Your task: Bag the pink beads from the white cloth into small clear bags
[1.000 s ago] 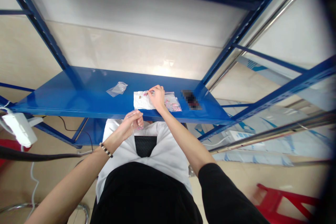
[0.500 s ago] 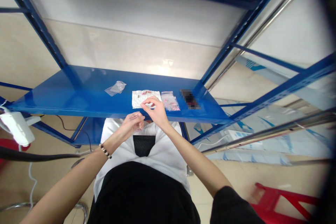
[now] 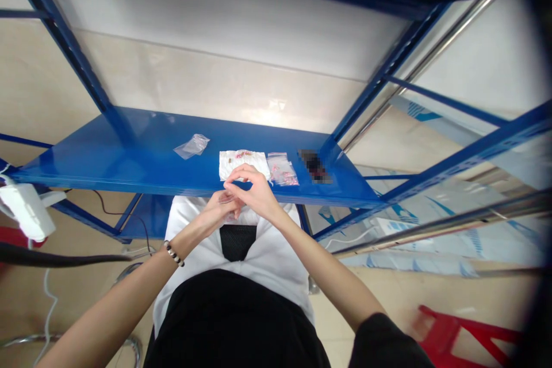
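Observation:
My left hand is closed at the shelf's front edge, above my lap. Something clear and shiny shows about its fingers, too small to name. Thumb and forefinger of my right hand meet in a pinch right at the left hand; whatever they hold is hidden. Just beyond lies a white paper towel with several small pink and brown pieces on it. To its right is a clear zip bag containing small pink bits.
On the blue shelf, another clear plastic bag lies to the left and a pixelated dark object to the right. Blue uprights frame both sides. A white power strip hangs at left; a red stool stands at lower right.
My right hand has moved down and slightly left to the left hand, its pinch now meeting it. The left hand has shifted a little to the right.

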Motion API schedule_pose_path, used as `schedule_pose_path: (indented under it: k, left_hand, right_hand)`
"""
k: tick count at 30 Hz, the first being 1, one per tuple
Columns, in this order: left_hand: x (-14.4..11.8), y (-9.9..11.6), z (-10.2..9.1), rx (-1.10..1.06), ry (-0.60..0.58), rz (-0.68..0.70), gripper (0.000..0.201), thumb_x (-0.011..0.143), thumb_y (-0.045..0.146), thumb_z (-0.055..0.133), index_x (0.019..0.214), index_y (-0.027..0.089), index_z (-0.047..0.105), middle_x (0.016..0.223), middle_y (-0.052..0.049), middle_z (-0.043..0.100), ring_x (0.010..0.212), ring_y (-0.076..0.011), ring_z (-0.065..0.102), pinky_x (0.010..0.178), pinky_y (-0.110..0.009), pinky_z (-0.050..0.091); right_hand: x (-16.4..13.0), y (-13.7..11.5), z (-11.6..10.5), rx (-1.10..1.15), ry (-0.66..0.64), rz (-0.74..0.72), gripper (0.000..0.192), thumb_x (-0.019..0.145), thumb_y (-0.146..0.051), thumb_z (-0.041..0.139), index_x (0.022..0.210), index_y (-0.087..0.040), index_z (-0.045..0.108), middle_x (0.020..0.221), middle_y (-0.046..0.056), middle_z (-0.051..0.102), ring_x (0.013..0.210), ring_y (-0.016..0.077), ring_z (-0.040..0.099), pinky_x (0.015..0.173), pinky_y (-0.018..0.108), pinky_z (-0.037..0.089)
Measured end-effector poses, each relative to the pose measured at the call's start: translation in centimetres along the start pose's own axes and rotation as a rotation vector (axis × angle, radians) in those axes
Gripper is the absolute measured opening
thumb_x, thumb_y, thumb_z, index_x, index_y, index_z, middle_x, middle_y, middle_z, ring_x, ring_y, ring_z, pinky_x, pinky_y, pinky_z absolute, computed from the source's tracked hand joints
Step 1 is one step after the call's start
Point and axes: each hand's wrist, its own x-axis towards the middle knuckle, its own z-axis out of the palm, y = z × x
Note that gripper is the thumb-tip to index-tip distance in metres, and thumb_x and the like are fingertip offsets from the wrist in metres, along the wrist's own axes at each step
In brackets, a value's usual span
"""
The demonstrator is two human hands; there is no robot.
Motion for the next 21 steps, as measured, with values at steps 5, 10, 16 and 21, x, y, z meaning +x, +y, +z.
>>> schedule_pose_path:
  k: [5,10,16,21]
  left_hand:
    - [0.1,0.1,0.1,0.011,0.001,0.004,0.031,0.077,0.032,0.073,0.059,0.013,0.056,0.054,-0.002,0.054,0.053,-0.0117,0.05,0.052,-0.025,0.034]
    - [0.2,0.5,0.1,-0.027,0.0,0.01,0.029,0.076,0.034,0.074,0.066,0.015,0.055,0.054,0.0,0.055,0.05,-0.0104,0.049,0.051,-0.024,0.033]
    - [0.1,0.4,0.1,-0.006,0.021,-0.006,0.03,0.076,0.035,0.074,0.067,0.016,0.053,0.053,0.001,0.055,0.049,-0.01,0.048,0.05,-0.023,0.033]
    - [0.5,0.2,-0.1,-0.017,0.03,-0.02,0.031,0.078,0.036,0.073,0.067,0.017,0.05,0.052,0.002,0.054,0.048,-0.0099,0.048,0.048,-0.023,0.031]
  right_hand:
    - [-0.2,0.3,0.3,0.014,0.0,0.008,0.007,0.084,-0.026,0.066,0.079,-0.023,0.069,0.09,0.003,0.064,0.093,0.0186,0.06,0.089,0.034,0.044]
    - [1.3,2.2,0.6,-0.04,0.064,0.002,0.01,0.085,-0.028,0.063,0.079,-0.022,0.068,0.088,0.002,0.066,0.09,0.0188,0.06,0.079,0.031,0.045]
    - [6.2,8.4,0.9,-0.367,0.169,0.09,0.009,0.084,-0.022,0.062,0.08,-0.019,0.071,0.085,0.004,0.067,0.084,0.0186,0.058,0.083,0.032,0.042]
    - [7.9,10.8,1.9,-0.627,0.099,0.095,0.009,0.084,-0.026,0.066,0.087,-0.021,0.073,0.096,0.007,0.065,0.093,0.0224,0.052,0.085,0.034,0.039]
